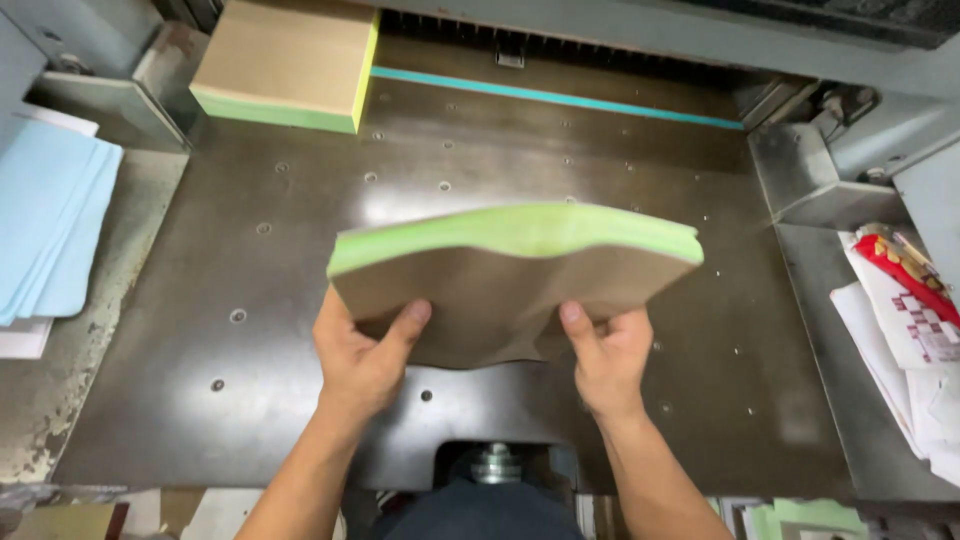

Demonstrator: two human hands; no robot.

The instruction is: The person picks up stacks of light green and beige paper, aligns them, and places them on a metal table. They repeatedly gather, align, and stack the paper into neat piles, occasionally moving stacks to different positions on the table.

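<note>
Both hands grip 1 thick stack [515, 275] of green-edged sheets with a brown cover, lifted and bowed above the dark metal table [300, 300]: the left hand [365, 355] clasps its near left edge, thumb on top, and the right hand [607, 355] clasps the near right edge the same way. A 2nd stack [285, 65] (same green edges, brown top) lies flat at the table's far left corner, well apart, near a teal strip [560, 97]. Pale blue sheets [50, 215] lie left of the table, printed papers [905, 330] right.
</note>
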